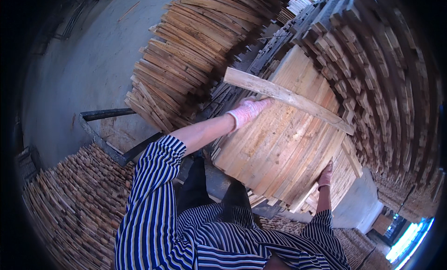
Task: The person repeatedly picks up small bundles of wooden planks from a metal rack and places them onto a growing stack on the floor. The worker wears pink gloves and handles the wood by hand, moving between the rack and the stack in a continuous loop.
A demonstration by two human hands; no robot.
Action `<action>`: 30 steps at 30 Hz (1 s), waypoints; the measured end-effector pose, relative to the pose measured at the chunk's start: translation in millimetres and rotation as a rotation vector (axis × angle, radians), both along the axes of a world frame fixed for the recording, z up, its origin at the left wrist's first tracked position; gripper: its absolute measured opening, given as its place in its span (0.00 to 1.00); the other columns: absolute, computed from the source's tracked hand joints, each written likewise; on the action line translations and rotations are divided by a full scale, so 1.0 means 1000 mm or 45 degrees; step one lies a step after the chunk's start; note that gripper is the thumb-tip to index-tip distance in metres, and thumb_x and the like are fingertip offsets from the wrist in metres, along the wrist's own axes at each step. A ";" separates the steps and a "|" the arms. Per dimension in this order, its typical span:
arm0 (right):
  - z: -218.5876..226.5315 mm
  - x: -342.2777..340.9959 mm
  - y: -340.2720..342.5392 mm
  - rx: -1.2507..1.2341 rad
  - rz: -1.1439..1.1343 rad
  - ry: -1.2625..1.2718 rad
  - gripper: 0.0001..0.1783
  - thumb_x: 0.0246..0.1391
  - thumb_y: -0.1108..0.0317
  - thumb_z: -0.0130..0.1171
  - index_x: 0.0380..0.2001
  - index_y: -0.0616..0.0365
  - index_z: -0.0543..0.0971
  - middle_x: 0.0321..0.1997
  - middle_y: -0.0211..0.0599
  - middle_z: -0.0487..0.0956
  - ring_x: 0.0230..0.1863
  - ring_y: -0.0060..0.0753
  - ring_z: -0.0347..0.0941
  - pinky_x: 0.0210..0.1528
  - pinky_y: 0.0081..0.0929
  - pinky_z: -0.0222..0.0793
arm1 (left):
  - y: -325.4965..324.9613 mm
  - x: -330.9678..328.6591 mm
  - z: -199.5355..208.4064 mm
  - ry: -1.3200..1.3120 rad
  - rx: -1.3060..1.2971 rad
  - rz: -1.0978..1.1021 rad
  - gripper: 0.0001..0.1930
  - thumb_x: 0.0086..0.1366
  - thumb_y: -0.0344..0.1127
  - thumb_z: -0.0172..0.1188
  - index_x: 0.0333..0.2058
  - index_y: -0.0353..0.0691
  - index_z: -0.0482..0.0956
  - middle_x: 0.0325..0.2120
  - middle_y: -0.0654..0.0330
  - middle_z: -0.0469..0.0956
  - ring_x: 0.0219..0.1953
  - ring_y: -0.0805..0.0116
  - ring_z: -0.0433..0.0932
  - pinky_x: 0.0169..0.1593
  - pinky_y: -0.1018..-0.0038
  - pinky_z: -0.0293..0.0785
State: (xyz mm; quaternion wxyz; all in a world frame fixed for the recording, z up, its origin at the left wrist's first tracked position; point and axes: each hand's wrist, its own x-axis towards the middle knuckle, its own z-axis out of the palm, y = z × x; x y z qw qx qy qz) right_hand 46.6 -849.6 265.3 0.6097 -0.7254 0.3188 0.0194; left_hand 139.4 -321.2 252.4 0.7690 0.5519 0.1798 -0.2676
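- Slanting from upper left to lower right, the loose plank (288,98) lies crosswise over my board stack (270,151), whose boards run toward upper right.
- My left hand (249,112), in a pinkish knit glove, meets the plank's lower edge; I can't tell its grip.
- My gloved right hand (326,176) is at the stack's right side, grip unclear.
- Pale, flat, straight-edged, brown-flecked wood.

Person's left hand (249,113) is gloved; fingers (265,103) point forward-right, bare forearm (207,132) behind them. Right hand (325,176), gloved, sits right of those fingers, nearer the torso (223,239); closure unclear on both.
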 end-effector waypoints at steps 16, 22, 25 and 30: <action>0.003 0.003 0.012 -0.189 0.084 0.206 0.41 0.67 0.32 0.39 0.70 0.51 0.64 0.66 0.38 0.72 0.63 0.45 0.70 0.65 0.42 0.70 | 0.010 0.006 0.025 -0.028 -0.096 -0.068 0.27 0.74 0.48 0.52 0.62 0.32 0.69 0.59 0.47 0.73 0.60 0.59 0.73 0.68 0.64 0.64; -0.011 -0.012 -0.061 -0.157 -0.056 0.209 0.43 0.65 0.30 0.42 0.72 0.44 0.62 0.67 0.38 0.71 0.63 0.48 0.71 0.64 0.47 0.69 | 0.046 -0.029 0.055 -0.416 -0.074 0.102 0.23 0.78 0.42 0.46 0.62 0.30 0.66 0.61 0.42 0.70 0.62 0.54 0.71 0.71 0.61 0.62; -0.018 -0.004 -0.072 -0.045 0.033 0.213 0.44 0.64 0.28 0.42 0.73 0.45 0.61 0.67 0.38 0.71 0.63 0.47 0.71 0.63 0.47 0.70 | 0.055 -0.083 -0.046 -0.227 -0.451 0.984 0.17 0.72 0.46 0.60 0.48 0.37 0.77 0.51 0.55 0.79 0.55 0.67 0.77 0.58 0.73 0.74; 0.004 0.000 -0.079 -0.313 0.167 0.269 0.34 0.70 0.37 0.40 0.68 0.45 0.64 0.63 0.37 0.75 0.57 0.49 0.76 0.59 0.51 0.75 | 0.136 -0.240 -0.093 0.631 0.411 0.566 0.41 0.65 0.63 0.55 0.64 0.33 0.70 0.62 0.46 0.72 0.65 0.53 0.69 0.68 0.65 0.59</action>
